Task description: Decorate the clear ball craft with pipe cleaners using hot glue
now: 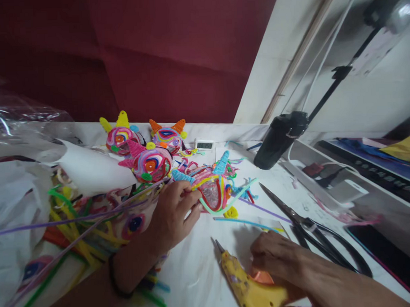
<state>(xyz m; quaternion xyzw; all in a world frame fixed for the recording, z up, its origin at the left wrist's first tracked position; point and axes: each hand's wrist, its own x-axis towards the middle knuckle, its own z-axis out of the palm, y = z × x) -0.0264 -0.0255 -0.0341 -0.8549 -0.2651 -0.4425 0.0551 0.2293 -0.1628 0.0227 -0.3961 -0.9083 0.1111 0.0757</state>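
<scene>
My left hand [175,213] pinches the left edge of a colourful pipe-cleaner animal head [211,194] with blue horns, near the middle of the worktop. Along its lower edge curves a pale green pipe cleaner [224,211], whose loose end sticks up to the right. My right hand [280,259] is curled round the handle of a yellow glue gun [244,285] at the bottom. The gun's nozzle points up and left, toward the head but apart from it. Part of the right fingers is hidden.
Black-handled scissors [306,223] lie beside my right hand, and a phone [386,258] farther right. Finished heads [151,164] stand behind, near a small digital display [204,145]. Loose pipe cleaners [75,218] crowd the left. A black lamp [281,139] leans over the right.
</scene>
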